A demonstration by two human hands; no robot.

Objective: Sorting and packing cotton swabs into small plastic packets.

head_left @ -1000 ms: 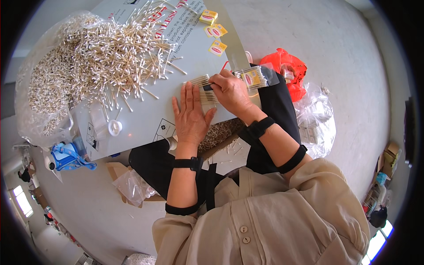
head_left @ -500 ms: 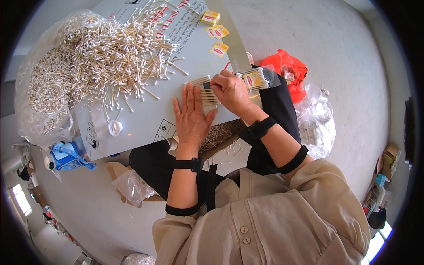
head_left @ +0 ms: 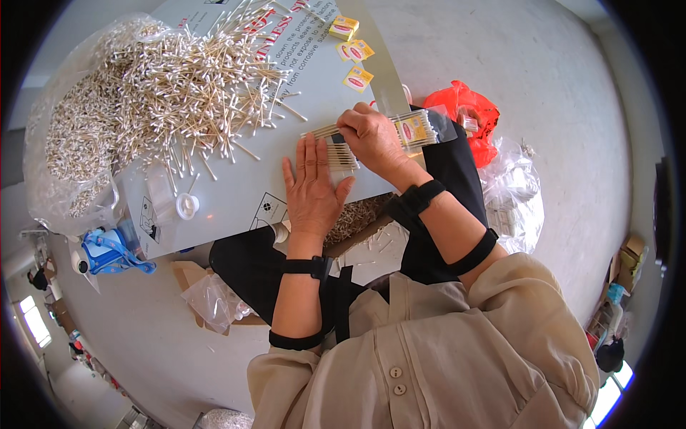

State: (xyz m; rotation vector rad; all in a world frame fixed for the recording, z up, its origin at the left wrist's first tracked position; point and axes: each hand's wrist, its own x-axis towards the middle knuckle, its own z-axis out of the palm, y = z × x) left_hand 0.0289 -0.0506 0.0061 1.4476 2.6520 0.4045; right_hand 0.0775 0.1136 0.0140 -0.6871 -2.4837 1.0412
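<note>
My left hand (head_left: 313,187) lies flat at the near edge of the table, its fingers stretched out along the left end of a row of cotton swabs (head_left: 341,156). Over the right part of that row, my right hand (head_left: 375,141) is curled closed, fingertips turned down. Whatever it pinches is hidden beneath the fingers. A dark patch shows among the swabs between the two hands. Just right of my right hand, a clear plastic packet of swabs (head_left: 431,131) with a yellow label card (head_left: 412,131) sits at the table's corner.
A large heap of loose cotton swabs (head_left: 171,93) spills from a clear bag at the left. Several yellow cards (head_left: 357,79) lie along the far right edge. A small white round container (head_left: 187,206) stands near the front. Beyond the table's right side is a red plastic bag (head_left: 464,107).
My right hand has shifted slightly away from me over the swab row, still closed. My left hand stays flat in its place. The view has moved a little.
</note>
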